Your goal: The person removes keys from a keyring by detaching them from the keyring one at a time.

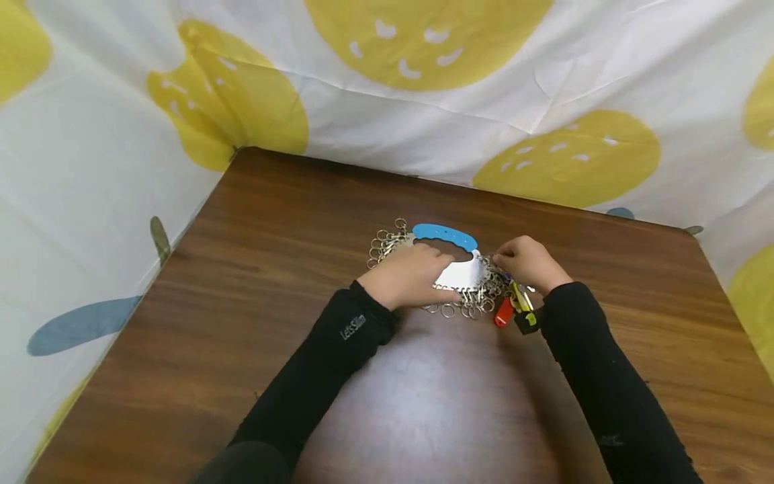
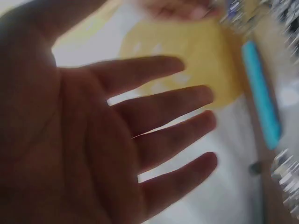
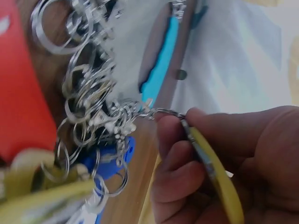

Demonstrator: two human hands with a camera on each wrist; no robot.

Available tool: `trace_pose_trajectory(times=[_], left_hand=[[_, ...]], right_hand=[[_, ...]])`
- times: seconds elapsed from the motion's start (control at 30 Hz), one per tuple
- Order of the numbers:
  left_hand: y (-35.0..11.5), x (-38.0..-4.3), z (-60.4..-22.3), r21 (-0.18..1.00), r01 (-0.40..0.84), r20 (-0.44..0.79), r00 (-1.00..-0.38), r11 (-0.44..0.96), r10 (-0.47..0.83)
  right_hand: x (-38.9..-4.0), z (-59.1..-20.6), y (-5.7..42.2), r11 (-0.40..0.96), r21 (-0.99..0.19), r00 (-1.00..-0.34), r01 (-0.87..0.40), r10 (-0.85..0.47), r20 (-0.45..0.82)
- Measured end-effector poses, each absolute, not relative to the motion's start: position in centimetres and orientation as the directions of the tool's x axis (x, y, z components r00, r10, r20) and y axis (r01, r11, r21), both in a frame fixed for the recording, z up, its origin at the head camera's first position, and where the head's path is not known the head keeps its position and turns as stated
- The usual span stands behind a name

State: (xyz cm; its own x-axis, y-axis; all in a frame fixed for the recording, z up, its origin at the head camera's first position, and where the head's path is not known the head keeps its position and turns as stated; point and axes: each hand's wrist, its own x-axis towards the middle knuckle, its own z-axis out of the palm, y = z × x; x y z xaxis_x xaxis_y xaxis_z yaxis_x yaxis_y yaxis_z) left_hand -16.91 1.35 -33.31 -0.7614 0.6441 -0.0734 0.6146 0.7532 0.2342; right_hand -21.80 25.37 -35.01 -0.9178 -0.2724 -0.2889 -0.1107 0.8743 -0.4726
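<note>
A white cloth [image 1: 78, 222] with yellow prints hangs along the left and back of the brown table [image 1: 260, 269]. Rightward, a black sleeve [image 1: 314, 370] leads to the left hand [image 1: 408, 275], free of any grip, its fingers straight and spread over the plate. Small metal rings [image 1: 376, 249] show beyond its left side. The pale plate [image 1: 461, 274] lies near the table's middle, its scalloped blue handle [image 1: 444, 235] on the far side and more rings along the near edge. At its right end sit a red tag [image 1: 503, 312] and a black tag [image 1: 527, 323]. Beside them, the right hand [image 1: 531, 262] pinches metal links bearing a yellow tag [image 3: 217, 175] between thumb and fingers.
</note>
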Motion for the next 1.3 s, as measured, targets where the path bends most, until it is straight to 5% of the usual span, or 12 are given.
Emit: trace_pose_trajectory(times=[0.27, 0.6, 1.3], left_hand=[[4.7, -18.2, -37.6, 0.2, 0.576, -0.019, -0.807, 0.793, 0.591], [6.9, -20.1, -40.7, 0.348, 0.408, 0.123, -0.912, 0.844, 0.391], [1.5, -20.5, -39.7, 0.386, 0.411, 0.154, -0.911, 0.826, 0.382]], right_hand=[[-21.0, -37.0, 25.3, 0.821, -0.568, -0.928, -0.059, -0.254, -0.272], [-20.3, -39.0, 23.7, 0.722, -0.692, -0.901, -0.033, -0.32, -0.292], [-20.8, -37.3, 19.5, 0.664, -0.658, -0.805, -0.355, -0.575, -0.146]])
